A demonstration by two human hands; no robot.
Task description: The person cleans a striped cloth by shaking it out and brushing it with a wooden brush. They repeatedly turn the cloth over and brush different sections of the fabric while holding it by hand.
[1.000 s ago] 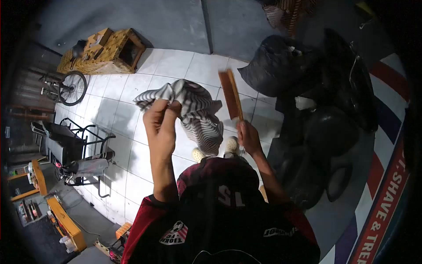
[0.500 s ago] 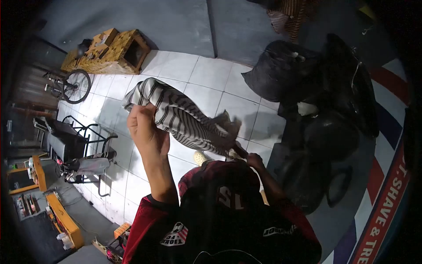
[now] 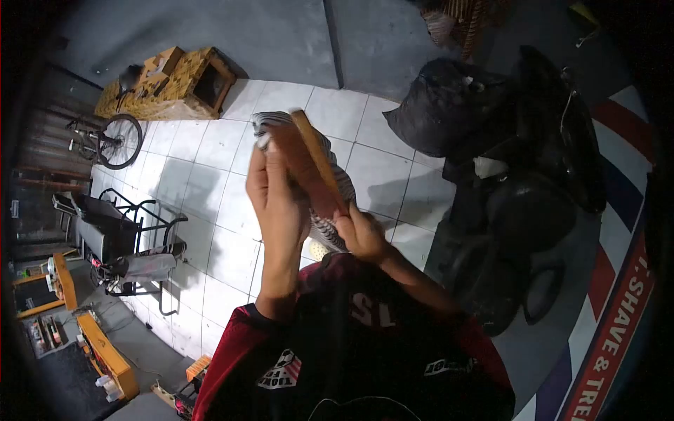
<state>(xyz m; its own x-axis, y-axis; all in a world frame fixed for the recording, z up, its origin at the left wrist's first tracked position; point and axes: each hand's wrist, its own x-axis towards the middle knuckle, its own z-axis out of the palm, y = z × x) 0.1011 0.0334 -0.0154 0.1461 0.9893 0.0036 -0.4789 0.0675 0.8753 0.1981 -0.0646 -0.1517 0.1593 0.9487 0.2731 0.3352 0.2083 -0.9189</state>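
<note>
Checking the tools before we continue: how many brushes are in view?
1. The wooden brush is in the right hand, held against the striped cloth gripped by the left hand. Others may be hidden.

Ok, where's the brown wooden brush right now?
In the head view, the brown wooden brush is raised mid-frame, held by the right hand, pressed against the striped grey-and-white cloth that the left hand holds.

Both hands raised close together, left (image 3: 275,193) and right (image 3: 361,235), fingers clenched

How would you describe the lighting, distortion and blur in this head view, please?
Head view: strong fisheye bending, dark vignetted corners; white floor tiles brightly lit while the black chair sinks in shadow; left hand and wooden brush slightly motion-blurred.
</note>
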